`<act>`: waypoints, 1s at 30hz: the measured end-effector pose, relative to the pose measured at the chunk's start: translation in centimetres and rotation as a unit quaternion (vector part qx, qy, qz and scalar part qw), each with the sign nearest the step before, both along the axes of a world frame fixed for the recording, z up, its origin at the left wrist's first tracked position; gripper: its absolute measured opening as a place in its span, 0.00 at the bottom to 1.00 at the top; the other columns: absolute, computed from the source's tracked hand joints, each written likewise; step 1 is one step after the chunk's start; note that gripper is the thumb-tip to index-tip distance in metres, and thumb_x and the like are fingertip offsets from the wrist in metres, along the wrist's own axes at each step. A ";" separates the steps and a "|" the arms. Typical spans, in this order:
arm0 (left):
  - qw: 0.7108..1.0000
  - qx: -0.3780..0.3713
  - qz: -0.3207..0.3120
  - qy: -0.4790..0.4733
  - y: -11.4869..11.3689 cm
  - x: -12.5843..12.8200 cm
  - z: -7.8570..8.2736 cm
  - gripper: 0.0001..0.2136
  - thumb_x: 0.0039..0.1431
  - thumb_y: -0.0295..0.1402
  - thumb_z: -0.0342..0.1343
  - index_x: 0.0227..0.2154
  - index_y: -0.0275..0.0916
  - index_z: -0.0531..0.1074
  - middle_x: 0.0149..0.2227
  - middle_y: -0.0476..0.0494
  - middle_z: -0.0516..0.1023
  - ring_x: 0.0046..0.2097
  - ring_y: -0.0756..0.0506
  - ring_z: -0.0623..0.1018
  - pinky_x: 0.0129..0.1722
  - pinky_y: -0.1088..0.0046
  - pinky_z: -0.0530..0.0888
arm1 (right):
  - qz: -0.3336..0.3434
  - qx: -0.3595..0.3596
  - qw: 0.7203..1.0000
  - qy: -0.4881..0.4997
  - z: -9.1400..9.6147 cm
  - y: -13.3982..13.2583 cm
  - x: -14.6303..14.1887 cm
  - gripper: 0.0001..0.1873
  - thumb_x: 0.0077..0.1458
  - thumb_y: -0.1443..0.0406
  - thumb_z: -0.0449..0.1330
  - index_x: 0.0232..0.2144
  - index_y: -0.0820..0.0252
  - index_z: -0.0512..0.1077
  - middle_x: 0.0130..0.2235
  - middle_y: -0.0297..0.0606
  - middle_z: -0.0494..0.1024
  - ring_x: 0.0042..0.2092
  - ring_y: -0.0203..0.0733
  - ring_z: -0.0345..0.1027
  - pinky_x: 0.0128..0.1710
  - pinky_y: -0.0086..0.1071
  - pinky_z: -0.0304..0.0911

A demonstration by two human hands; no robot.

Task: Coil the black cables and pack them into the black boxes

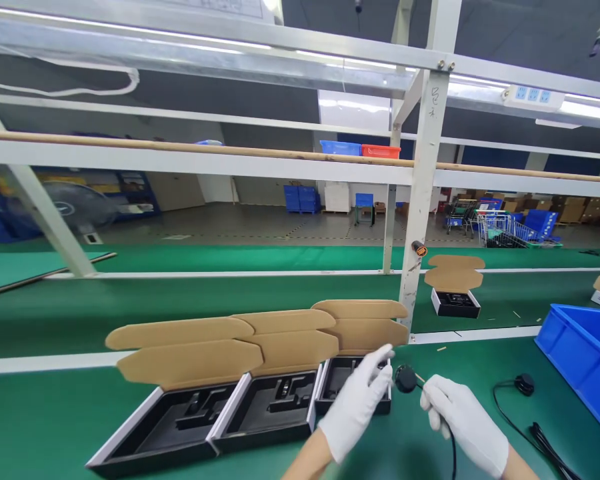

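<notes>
My right hand (pixel 460 417), in a white glove, pinches the black cable of a round black puck-shaped piece (pixel 405 379). From the fingers the puck sticks out to the left, and the rest of the cable hangs below the hand. My left hand (pixel 357 403), also gloved, has its fingers apart and nothing in them. It is in front of the right-hand open box (pixel 343 377) and hides part of it. Two more boxes, a middle one (pixel 275 407) and a left one (pixel 165 427), stand beside it with brown lids up and black moulded inserts inside.
A second round black piece (pixel 524 384) and its bundled cable (pixel 550 443) lie on the green bench at the right. Beyond them stands a blue bin (pixel 585 363). Another open box (pixel 455 300) sits past the white upright post (pixel 423 200).
</notes>
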State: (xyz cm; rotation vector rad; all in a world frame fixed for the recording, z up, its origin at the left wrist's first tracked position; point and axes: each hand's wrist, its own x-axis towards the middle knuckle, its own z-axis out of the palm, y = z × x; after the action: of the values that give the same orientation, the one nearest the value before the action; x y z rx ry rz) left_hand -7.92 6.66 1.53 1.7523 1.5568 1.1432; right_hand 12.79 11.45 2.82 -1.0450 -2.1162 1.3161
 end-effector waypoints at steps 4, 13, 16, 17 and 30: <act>0.923 0.011 -0.037 -0.383 -1.7 3.2 1.8 0.29 0.54 0.57 0.56 0.51 0.42 0.66 0.41 0.43 0.75 0.26 0.51 0.73 0.28 0.71 0.70 | 0.092 0.050 0.994 0.009 3.9 0.5 -1.9 0.22 0.62 0.49 0.47 0.27 0.56 0.69 0.24 0.32 0.73 0.24 0.36 0.65 0.24 0.29 0.59; 0.914 0.004 0.059 -0.401 -3.3 0.9 3.0 0.25 0.58 0.61 0.45 0.26 0.42 0.65 0.11 0.57 0.59 0.15 0.54 0.56 0.20 0.76 0.60 | -0.290 0.516 0.804 0.055 12.8 16.2 -6.7 0.29 0.54 0.41 0.56 0.40 0.60 0.70 0.39 0.45 0.74 0.39 0.48 0.69 0.38 0.39 0.64; 0.896 0.010 0.040 -0.443 -3.1 1.0 3.2 0.24 0.62 0.57 0.44 0.24 0.41 0.64 0.11 0.56 0.62 0.15 0.54 0.62 0.24 0.77 0.67 | -0.274 0.562 0.780 0.015 13.8 17.4 -7.2 0.22 0.59 0.48 0.53 0.38 0.60 0.71 0.39 0.46 0.75 0.40 0.49 0.69 0.39 0.39 0.63; 0.880 0.005 0.033 -0.473 -3.1 1.2 3.5 0.23 0.62 0.56 0.45 0.24 0.41 0.63 0.12 0.56 0.63 0.17 0.53 0.65 0.24 0.77 0.67 | -0.267 0.562 0.783 0.015 14.0 17.1 -7.0 0.20 0.59 0.50 0.54 0.37 0.60 0.71 0.38 0.45 0.75 0.40 0.48 0.69 0.39 0.39 0.64; 0.731 -0.191 -0.042 -0.653 -1.8 2.3 2.5 0.25 0.54 0.59 0.53 0.23 0.40 0.61 0.13 0.59 0.59 0.10 0.59 0.51 0.09 0.83 0.44 | 0.236 0.313 0.916 -0.084 7.6 -0.1 -5.5 0.21 0.49 0.68 0.62 0.47 0.49 0.72 0.46 0.37 0.74 0.44 0.44 0.68 0.44 0.36 0.66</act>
State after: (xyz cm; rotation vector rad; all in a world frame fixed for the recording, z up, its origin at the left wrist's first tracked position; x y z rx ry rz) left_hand -5.65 4.89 4.07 0.3810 0.6705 1.3567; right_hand 7.26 11.30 10.45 -0.3958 -2.7609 0.6237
